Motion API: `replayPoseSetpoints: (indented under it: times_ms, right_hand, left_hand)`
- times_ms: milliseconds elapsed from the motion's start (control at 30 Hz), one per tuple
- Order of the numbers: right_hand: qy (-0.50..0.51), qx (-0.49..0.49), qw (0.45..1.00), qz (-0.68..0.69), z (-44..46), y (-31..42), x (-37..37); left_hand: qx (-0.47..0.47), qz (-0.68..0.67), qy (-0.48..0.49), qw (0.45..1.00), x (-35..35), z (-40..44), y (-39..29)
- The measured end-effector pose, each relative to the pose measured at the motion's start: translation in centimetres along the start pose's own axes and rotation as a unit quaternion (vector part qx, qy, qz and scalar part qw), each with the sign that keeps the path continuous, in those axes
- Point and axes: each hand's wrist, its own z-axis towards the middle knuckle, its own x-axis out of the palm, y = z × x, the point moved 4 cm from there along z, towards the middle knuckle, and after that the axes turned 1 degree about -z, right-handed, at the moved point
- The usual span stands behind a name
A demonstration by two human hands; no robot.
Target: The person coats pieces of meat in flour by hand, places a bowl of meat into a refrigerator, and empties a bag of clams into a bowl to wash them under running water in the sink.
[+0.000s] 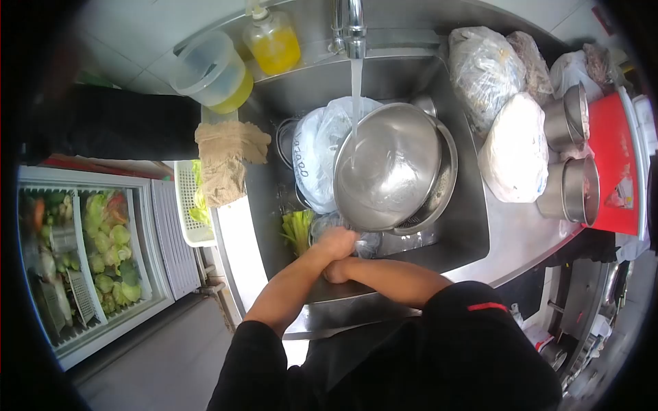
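Observation:
Water runs from the faucet (355, 41) into a large metal bowl (391, 164), tilted over a second round metal vessel (449, 178) in the sink (466, 233). My left hand (338, 242) is closed at the bowl's lower rim, beside a clear plastic bag (369, 242); what its fingers hold is hidden. Just below it, my right hand (335, 271) lies against the left wrist, its fingers hidden. A white plastic bag with print (314, 161) sits left of the bowl, and green stalks (297, 231) stand near my left forearm.
Filled plastic bags (514, 147) and metal pots (572, 192) line the right counter, beside a red container (613, 164). At the left are a brown cloth (226, 161), a white basket (188, 212), a soap bottle (274, 44), a clear tub (212, 72) and a vegetable fridge (157, 274).

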Motion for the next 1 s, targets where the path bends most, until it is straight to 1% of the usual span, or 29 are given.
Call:
replayPoseSetpoints:
  times_ms: [33, 67, 133, 200, 233, 267, 300, 333, 400, 467, 533, 600, 667, 700, 733, 833, 933, 1000]
  right_hand:
    - [0.021, 0.002, 1.000, 0.001, -1.0, 0.7, -0.4]
    - [0.086, -0.039, 0.995, -0.045, -2.7, 0.9, -0.7]
    - [-0.019, 0.019, 0.996, 0.084, -8.6, 0.1, -3.1]
    - [-0.092, 0.050, 0.991, 0.088, -13.9, -1.3, -5.4]
    - [-0.110, 0.072, 0.987, 0.089, -15.0, -3.0, -6.2]
    - [-0.145, 0.099, 0.974, 0.141, -17.4, -3.5, -9.0]
    - [-0.246, 0.100, 0.955, 0.136, -17.5, -5.8, -9.6]
    - [-0.230, 0.178, 0.927, 0.238, -18.1, -6.8, -11.7]
    - [-0.335, 0.138, 0.902, 0.234, -18.1, -8.1, -15.1]
    - [-0.438, 0.092, 0.878, 0.170, -16.6, -9.3, -16.2]
    - [-0.448, 0.129, 0.861, 0.202, -15.9, -10.9, -18.4]
    - [-0.624, 0.149, 0.757, 0.122, -17.6, -12.6, -20.9]
    - [-0.757, 0.129, 0.640, -0.022, -19.4, -14.2, -24.2]
    - [-0.731, 0.160, 0.663, -0.015, -18.6, -17.1, -25.5]
    - [-0.704, 0.191, 0.684, -0.009, -17.9, -19.7, -26.5]
    - [-0.531, 0.263, 0.805, 0.035, -17.4, -22.3, -28.7]
    - [-0.515, 0.265, 0.815, -0.011, -17.4, -22.0, -28.8]
    - [-0.516, 0.249, 0.819, -0.029, -18.3, -21.3, -28.7]
  left_hand:
    - [-0.004, -0.009, 0.007, 1.000, 0.2, -0.6, 0.1]
    - [0.000, -0.004, 0.022, 1.000, 0.0, -1.0, 0.3]
    - [0.001, -0.007, 0.028, 1.000, -0.5, -2.0, 0.4]
    - [-0.007, -0.010, 0.033, 0.999, -1.8, -3.1, 0.1]
    - [-0.015, -0.013, 0.036, 0.999, -2.6, -4.0, -0.4]
    - [-0.024, -0.015, 0.041, 0.999, -3.3, -4.9, -0.9]
    - [-0.024, -0.011, 0.045, 0.999, -3.9, -5.5, -1.3]
    - [-0.024, -0.006, 0.048, 0.999, -4.7, -5.8, -1.6]
    - [-0.010, 0.009, 0.035, 0.999, -6.2, -6.7, -2.6]
    - [0.012, 0.021, 0.004, 1.000, -7.5, -7.9, -3.5]
    - [0.011, 0.025, -0.009, 1.000, -8.8, -9.6, -3.6]
    - [-0.003, 0.026, -0.038, 0.999, -10.7, -11.9, -4.2]
    - [-0.031, 0.042, -0.003, 0.999, -12.5, -13.6, -4.9]
    - [-0.043, 0.051, 0.013, 0.998, -13.3, -14.3, -5.2]
    - [-0.027, 0.058, -0.011, 0.998, -14.0, -15.3, -5.5]
    - [0.036, 0.007, -0.127, 0.991, -16.6, -18.8, -6.5]
    - [0.016, -0.087, -0.205, 0.975, -20.6, -21.4, -8.9]
    - [-0.026, -0.141, -0.224, 0.964, -22.8, -22.5, -10.1]
